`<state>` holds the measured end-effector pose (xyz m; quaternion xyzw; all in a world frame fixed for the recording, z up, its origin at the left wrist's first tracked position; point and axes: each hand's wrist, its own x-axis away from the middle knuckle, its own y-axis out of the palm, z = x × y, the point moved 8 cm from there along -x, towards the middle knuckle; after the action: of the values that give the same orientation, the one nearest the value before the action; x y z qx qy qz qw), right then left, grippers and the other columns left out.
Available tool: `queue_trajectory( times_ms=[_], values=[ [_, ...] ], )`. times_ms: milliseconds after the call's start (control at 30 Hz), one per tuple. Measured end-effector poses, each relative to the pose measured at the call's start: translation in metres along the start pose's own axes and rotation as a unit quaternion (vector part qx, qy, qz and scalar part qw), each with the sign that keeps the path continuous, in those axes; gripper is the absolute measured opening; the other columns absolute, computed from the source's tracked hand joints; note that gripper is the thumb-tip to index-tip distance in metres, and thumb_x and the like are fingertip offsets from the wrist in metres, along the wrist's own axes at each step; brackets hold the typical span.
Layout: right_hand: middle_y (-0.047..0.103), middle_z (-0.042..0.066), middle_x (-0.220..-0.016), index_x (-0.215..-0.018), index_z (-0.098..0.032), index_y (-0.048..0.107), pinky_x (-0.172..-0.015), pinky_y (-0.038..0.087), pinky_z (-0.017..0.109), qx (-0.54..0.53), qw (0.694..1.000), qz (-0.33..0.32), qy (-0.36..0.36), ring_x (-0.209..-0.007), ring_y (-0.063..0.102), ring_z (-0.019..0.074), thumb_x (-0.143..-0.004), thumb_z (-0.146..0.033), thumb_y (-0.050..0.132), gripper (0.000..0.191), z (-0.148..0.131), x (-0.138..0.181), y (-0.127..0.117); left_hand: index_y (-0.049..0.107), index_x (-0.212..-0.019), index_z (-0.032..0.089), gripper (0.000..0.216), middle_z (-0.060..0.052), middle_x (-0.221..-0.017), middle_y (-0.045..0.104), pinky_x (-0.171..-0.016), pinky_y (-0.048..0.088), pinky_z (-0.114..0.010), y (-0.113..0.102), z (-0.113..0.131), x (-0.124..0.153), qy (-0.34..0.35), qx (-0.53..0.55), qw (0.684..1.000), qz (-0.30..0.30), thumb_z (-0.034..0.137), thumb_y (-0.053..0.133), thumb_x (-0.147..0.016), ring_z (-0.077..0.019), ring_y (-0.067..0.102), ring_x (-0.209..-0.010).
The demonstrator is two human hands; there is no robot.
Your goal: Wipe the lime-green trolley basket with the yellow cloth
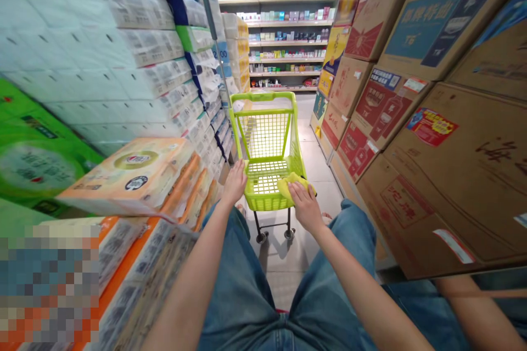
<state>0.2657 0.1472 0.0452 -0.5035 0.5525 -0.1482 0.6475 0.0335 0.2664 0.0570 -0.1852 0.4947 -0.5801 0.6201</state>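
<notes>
A small lime-green shopping cart [265, 111] with a mesh basket stands upright between my knees. At its near left corner, my left hand [234, 182] is closed against the rim, its thumb side partly hidden. My right hand [304, 204] presses a yellow cloth [290, 180] onto the near right edge of the basket, with the fingers bent over the cloth. A small dark piece shows at the cloth's right edge. Below the basket are dark legs with small wheels [262, 237].
Stacked tissue packs [152, 46] line the left side, with an orange pack [135, 167] jutting out near my left arm. Cardboard cartons [465, 175] are piled along the right. Shelves of small boxed goods [288, 38] stand across the far end of the tiled aisle [317, 159].
</notes>
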Motion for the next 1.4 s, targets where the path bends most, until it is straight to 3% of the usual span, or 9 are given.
queue_trajectory(
  times_ms=[200,367,500,667,1067,1233,1400],
  values=[
    [0.053,0.013,-0.143,-0.155,-0.017,0.029,-0.121,0.022,0.055,-0.046,0.999,0.014,0.008,-0.142,0.038,0.0261,-0.085,-0.004,0.036,0.071,0.012,0.007,-0.003,0.034,-0.151,0.016,0.055,-0.013,-0.161,0.031,-0.121,0.026,-0.05,-0.001,0.002,0.012,0.006,0.028,1.0,-0.011,0.022,0.03,-0.096,-0.0239,0.027,-0.149],
    [0.054,0.013,-0.14,-0.152,-0.017,0.035,-0.121,0.023,0.056,-0.07,0.997,0.013,0.019,-0.139,0.039,0.0258,-0.084,-0.004,0.037,0.069,0.006,0.007,-0.003,0.024,-0.155,0.018,0.059,-0.011,-0.164,0.021,-0.123,0.022,-0.048,-0.001,0.014,0.047,0.019,0.041,0.999,-0.019,0.026,0.034,-0.097,-0.0227,0.017,-0.152],
    [0.054,0.012,-0.14,-0.153,-0.017,0.034,-0.121,0.023,0.055,-0.073,0.997,0.013,0.02,-0.139,0.039,0.0248,-0.083,-0.004,0.038,0.071,0.002,0.01,-0.006,0.022,-0.155,0.02,0.056,-0.011,-0.164,0.024,-0.123,0.021,-0.051,-0.005,0.021,0.069,0.012,0.042,0.999,0.016,0.026,0.027,-0.1,-0.0222,0.017,-0.152],
    [0.053,0.011,-0.141,-0.154,-0.019,0.031,-0.121,0.023,0.056,-0.085,0.996,0.031,0.019,-0.139,0.04,0.0251,-0.084,-0.005,0.04,0.072,-0.001,0.017,-0.009,0.017,-0.157,0.021,0.057,-0.01,-0.164,0.022,-0.124,0.02,-0.049,-0.007,0.027,0.078,0.004,0.06,0.997,0.037,0.026,0.025,-0.101,-0.0203,0.016,-0.153],
    [0.054,0.012,-0.141,-0.154,-0.018,0.03,-0.12,0.023,0.056,-0.094,0.994,0.05,0.01,-0.139,0.041,0.0257,-0.086,-0.008,0.038,0.07,-0.005,0.034,-0.017,0.013,-0.158,0.021,0.058,-0.01,-0.166,0.016,-0.124,0.018,-0.047,-0.01,0.035,0.099,0.005,0.077,0.997,0.02,0.032,0.026,-0.102,-0.0193,0.012,-0.153],
    [0.054,0.013,-0.142,-0.155,-0.018,0.029,-0.12,0.025,0.056,-0.089,0.996,0.032,0.006,-0.14,0.041,0.0257,-0.088,-0.009,0.038,0.068,-0.002,0.038,-0.024,0.018,-0.157,0.018,0.056,-0.012,-0.163,0.023,-0.123,0.022,-0.049,-0.021,0.054,0.103,0.004,0.022,0.999,0.027,0.03,0.025,-0.103,-0.0212,0.017,-0.152],
    [0.052,0.011,-0.148,-0.156,-0.019,0.027,-0.12,0.027,0.053,-0.071,0.997,-0.02,-0.035,-0.145,0.038,0.0229,-0.09,-0.011,0.038,0.067,0.012,0.046,-0.04,0.03,-0.154,0.022,0.052,-0.006,-0.159,0.036,-0.122,0.028,-0.045,-0.029,0.081,0.119,0.09,-0.069,0.993,-0.021,0.027,0.027,-0.103,-0.0202,0.03,-0.148]
  ],
)
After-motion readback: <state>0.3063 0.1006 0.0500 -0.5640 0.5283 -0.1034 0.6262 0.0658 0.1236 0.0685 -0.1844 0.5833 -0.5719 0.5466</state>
